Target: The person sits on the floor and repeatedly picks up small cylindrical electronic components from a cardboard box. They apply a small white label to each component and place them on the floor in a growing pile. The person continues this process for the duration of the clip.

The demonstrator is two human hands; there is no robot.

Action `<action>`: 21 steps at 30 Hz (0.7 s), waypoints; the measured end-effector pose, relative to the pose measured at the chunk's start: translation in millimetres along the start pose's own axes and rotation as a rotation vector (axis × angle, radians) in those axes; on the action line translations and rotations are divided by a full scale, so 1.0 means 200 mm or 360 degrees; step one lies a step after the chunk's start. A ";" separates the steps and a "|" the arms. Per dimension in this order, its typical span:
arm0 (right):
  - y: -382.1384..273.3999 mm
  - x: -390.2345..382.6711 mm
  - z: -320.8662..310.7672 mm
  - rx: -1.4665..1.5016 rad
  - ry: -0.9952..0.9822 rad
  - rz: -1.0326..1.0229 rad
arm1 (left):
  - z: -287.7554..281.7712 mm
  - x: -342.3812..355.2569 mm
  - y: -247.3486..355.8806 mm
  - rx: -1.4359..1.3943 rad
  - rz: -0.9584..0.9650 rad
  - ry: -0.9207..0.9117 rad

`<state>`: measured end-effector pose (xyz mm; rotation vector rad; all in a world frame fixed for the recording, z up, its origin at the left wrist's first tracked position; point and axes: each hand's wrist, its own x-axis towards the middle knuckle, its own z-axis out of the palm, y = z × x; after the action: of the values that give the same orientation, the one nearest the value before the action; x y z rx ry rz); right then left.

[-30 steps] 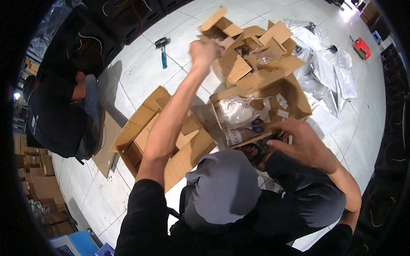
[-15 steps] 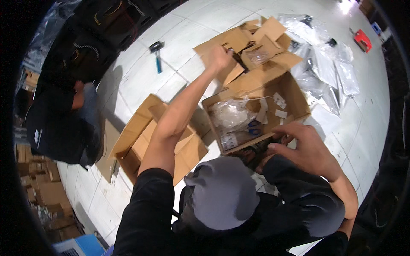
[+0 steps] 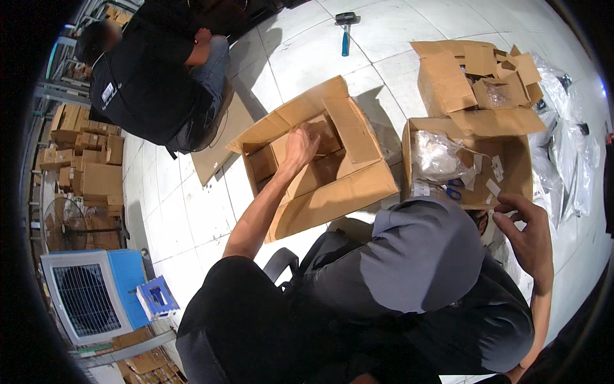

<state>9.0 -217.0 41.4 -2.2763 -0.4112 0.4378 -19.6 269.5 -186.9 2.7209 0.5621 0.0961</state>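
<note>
My left hand (image 3: 300,147) reaches down into an open cardboard box (image 3: 339,214) on the floor. Its fingers are bent and closed beside a small brown carton (image 3: 323,133) inside; whatever they grip is hidden. My right hand (image 3: 529,232) hangs over my right knee with thumb and fingers apart, holding nothing. It is nearest the front edge of a second open box (image 3: 472,128). That box contains a clear plastic bag of white material (image 3: 436,157), blue-handled scissors (image 3: 454,189) and white paper slips (image 3: 497,168).
Behind the second box stands another carton (image 3: 444,80) full of cardboard pieces. Clear plastic bags (image 3: 579,160) spread at right. A hammer (image 3: 345,35) lies on the tiles at the back. A person (image 3: 150,83) crouches at left by a flat cardboard sheet (image 3: 233,131), above an air cooler (image 3: 86,294).
My left hand has moved from the far carton of cardboard pieces into the nearer open box. The view has turned left. My right hand has stayed near my knee.
</note>
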 end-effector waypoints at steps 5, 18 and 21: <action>-0.03 0.00 0.00 -0.0087 -0.0056 0.0118 | 0.11 0.01 -0.02 0.0257 0.0177 0.0092; 0.00 -0.02 -0.01 -0.0099 -0.0029 0.0149 | -0.03 -0.04 0.09 0.0582 0.0132 -0.0133; -0.01 0.01 0.01 -0.0116 -0.0081 0.0123 | -0.11 -0.07 0.07 0.0549 0.0195 -0.0059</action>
<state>9.3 -214.3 41.6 -2.3618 -0.3714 0.5289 -30.5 259.9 -161.2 3.0844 0.4344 -0.0230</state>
